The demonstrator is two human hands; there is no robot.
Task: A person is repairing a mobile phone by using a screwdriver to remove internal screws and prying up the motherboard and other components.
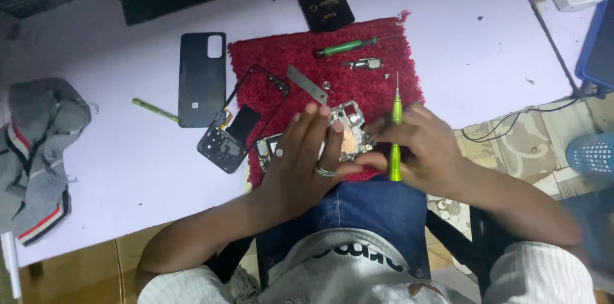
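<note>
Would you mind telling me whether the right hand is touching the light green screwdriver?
Touching: the head view shows the right hand gripping the light green screwdriver, fingers wrapped around its handle, tip pointing up above the red mat.

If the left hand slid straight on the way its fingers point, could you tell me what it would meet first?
Probably the circuit board: the left hand already has its fingertips at the board's edge on the red mat. Further along lies the small metal part, though depth is unclear.

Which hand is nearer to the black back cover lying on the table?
Left. The left hand rests on the red mat, just to the right of the black back cover. The right hand, holding a green screwdriver, is farther right.
</note>
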